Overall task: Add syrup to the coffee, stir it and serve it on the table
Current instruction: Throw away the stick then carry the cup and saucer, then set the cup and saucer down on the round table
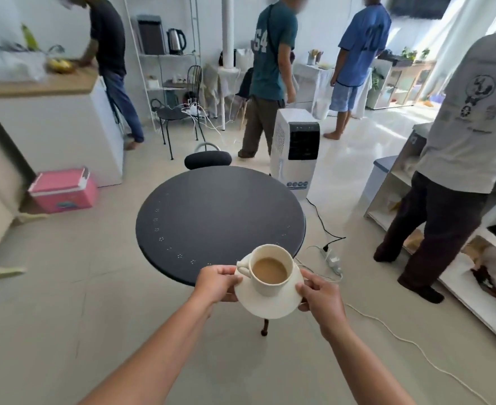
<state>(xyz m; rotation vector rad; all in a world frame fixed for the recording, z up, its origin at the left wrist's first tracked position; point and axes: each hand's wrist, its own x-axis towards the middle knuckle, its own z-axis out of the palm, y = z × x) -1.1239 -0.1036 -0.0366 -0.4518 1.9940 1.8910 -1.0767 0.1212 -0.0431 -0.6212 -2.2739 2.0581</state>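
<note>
Coffee, milky tan, fills a cream ceramic cup (271, 270) on a matching round saucer (270, 299), held over the near edge of the round black table (217, 217). Left hand (216, 283) and right hand (321, 296) grip opposite saucer rims.

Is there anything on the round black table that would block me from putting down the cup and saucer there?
Nothing visible does. The table top shows no objects, and the saucer with the cup, held by the left hand and right hand, is at its near edge. A chair stands on the far side.
</note>
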